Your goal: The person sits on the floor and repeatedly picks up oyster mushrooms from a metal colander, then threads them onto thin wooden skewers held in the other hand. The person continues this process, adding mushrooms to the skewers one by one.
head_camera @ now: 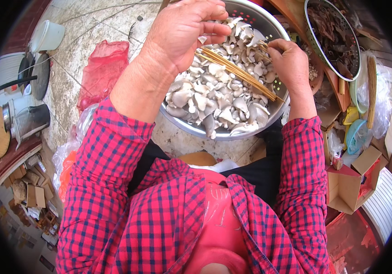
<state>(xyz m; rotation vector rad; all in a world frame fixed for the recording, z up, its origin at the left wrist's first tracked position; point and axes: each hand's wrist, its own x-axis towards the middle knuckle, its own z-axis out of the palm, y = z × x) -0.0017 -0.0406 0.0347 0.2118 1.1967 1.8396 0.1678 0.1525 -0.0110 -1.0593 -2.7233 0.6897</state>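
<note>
A large perforated metal basin [196,132] in front of me holds a heap of grey-white oyster mushrooms [213,99]. Across the heap lies a bundle of thin bamboo skewers [238,73]. At the basin's right side, the thumb and index finger of my right hand [290,63] pinch a thin skewer [263,46] near some mushrooms. My left hand [189,34] is raised over the basin's left rim, its fingers bent and apart. A small pale piece shows beside its palm; whether the hand touches it is unclear.
Upper right, a metal colander [350,73] holds dark brown pieces. Below it are a blue plastic basket [357,137] and an open cardboard box [345,186]. On the left lie a red mesh bag [103,68] and plastic bags [64,161]; a white bucket [50,36] stands farther off.
</note>
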